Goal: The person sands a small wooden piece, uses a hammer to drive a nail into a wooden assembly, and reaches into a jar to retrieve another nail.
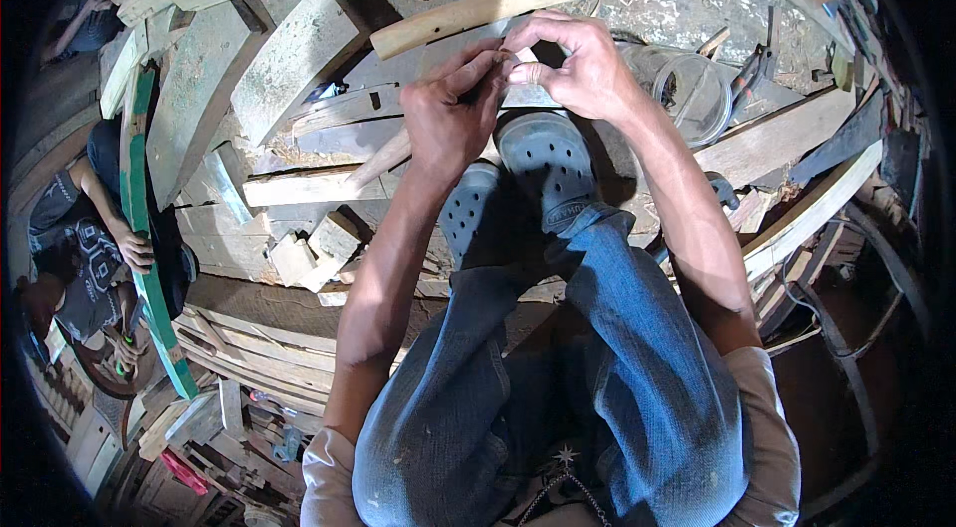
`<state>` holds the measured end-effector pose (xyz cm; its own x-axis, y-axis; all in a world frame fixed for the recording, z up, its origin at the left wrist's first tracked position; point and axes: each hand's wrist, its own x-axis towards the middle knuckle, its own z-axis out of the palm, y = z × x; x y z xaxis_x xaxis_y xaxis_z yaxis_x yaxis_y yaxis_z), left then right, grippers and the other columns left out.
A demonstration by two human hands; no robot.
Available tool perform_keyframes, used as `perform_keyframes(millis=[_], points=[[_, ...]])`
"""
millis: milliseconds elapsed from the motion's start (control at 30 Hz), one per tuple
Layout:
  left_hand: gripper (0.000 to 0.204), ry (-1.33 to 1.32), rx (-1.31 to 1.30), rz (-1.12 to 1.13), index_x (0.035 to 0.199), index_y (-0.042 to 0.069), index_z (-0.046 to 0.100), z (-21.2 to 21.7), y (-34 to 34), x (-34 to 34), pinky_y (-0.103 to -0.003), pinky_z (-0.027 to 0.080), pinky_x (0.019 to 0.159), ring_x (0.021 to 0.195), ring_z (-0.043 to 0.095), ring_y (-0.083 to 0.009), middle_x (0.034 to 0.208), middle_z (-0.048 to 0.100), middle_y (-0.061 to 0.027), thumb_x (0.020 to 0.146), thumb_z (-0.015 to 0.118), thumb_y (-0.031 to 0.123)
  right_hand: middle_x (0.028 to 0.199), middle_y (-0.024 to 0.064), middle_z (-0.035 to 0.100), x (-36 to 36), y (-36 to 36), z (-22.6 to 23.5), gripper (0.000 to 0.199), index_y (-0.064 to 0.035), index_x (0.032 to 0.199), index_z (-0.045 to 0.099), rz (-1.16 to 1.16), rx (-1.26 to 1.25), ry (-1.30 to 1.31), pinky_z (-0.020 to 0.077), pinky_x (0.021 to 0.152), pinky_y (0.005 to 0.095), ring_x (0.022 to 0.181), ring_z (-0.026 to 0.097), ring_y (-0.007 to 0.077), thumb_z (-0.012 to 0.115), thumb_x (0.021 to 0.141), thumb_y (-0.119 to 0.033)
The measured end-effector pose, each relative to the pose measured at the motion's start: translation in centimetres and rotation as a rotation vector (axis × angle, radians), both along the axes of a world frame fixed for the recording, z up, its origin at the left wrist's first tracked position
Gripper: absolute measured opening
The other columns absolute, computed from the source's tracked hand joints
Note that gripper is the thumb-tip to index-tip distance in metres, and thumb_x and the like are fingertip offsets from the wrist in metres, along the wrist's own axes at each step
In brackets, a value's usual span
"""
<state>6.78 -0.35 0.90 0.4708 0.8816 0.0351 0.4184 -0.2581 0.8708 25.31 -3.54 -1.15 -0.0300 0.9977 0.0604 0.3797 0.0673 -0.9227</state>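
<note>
My left hand is closed, its thumb and fingertips pressed together and meeting those of my right hand. The right hand pinches too, with its index finger arched. Whatever lies between the fingertips is small and I cannot make it out. Just beyond both hands rests a curved wooden piece with a small dark hole. A round wooden stick slants out from beside my left wrist; its far end is hidden. Beneath the hands are my grey clogs.
To the right lies a clear plastic tub with small contents, beside a dark metal tool. Cut planks and wood blocks cover the left. There another person's hand touches a green-painted timber.
</note>
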Motion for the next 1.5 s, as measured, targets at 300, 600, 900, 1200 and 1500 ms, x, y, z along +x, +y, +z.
perform_keyframes(millis=[300, 600, 900, 1200, 1500], points=[[0.018, 0.056, 0.313, 0.083, 0.096, 0.004, 0.075, -1.2, -0.2, 0.1, -0.035, 0.055, 0.059, 0.066, 0.07, -0.0274, 0.081, 0.072, -0.0137, 0.079, 0.073, 0.001, 0.099, 0.0074, 0.072, -0.6, 0.1, 1.7, 0.029, -0.0049, 0.096, 0.069, -0.008, 0.085, -0.239, 0.0502, 0.089, 0.0383, 0.1, 0.064, 0.0278, 0.083, 0.071, -0.011], [0.018, 0.024, 0.373, 0.063, 0.098, 0.007, 0.076, -2.0, -1.4, 1.4, -0.033, 0.05, 0.056, 0.059, 0.064, -0.0231, 0.075, 0.07, -0.0114, 0.08, 0.074, 0.002, 0.101, 0.016, 0.068, -1.3, -5.2, 3.5, 0.043, -0.0028, 0.117, 0.064, -0.276, 0.052, -0.36, 0.0541, 0.078, 0.0429, 0.088, 0.067, 0.0288, 0.077, 0.081, -0.022], [0.024, -0.005, 0.531, 0.004, 0.101, 0.005, 0.075, -2.0, -0.8, 0.3, -0.036, 0.057, 0.068, 0.078, 0.072, -0.027, 0.092, 0.074, -0.0126, 0.078, 0.069, -0.003, 0.105, 0.0238, 0.059, 3.7, -28.0, -3.0, 0.041, 0.0026, 0.115, 0.057, -0.975, -0.386, -0.839, 0.0453, 0.089, 0.0489, 0.099, 0.056, 0.0389, 0.071, 0.089, -0.027], [0.02, 0.004, 0.582, 0.039, 0.098, 0.005, 0.073, -1.9, -0.7, -0.1, -0.034, 0.057, 0.072, 0.083, 0.072, -0.0263, 0.097, 0.074, -0.0099, 0.078, 0.071, 0.0, 0.085, 0.0261, 0.067, 5.7, -33.4, -7.6, 0.049, 0.0074, 0.1, 0.062, -1.031, -0.71, -0.548, 0.0506, 0.075, 0.0468, 0.08, 0.066, 0.039, 0.07, 0.089, -0.04], [0.019, -0.023, 0.544, 0.071, 0.092, 0.007, 0.074, -2.6, -0.8, -0.4, -0.032, 0.058, 0.072, 0.084, 0.071, -0.0213, 0.096, 0.074, -0.0053, 0.074, 0.072, 0.004, 0.071, 0.0085, 0.057, 7.2, -35.1, -3.4, 0.049, 0.0013, 0.098, 0.057, -1.33, -0.558, -0.17, 0.0435, 0.051, 0.0366, 0.057, 0.054, 0.0179, 0.05, 0.102, -0.047]])
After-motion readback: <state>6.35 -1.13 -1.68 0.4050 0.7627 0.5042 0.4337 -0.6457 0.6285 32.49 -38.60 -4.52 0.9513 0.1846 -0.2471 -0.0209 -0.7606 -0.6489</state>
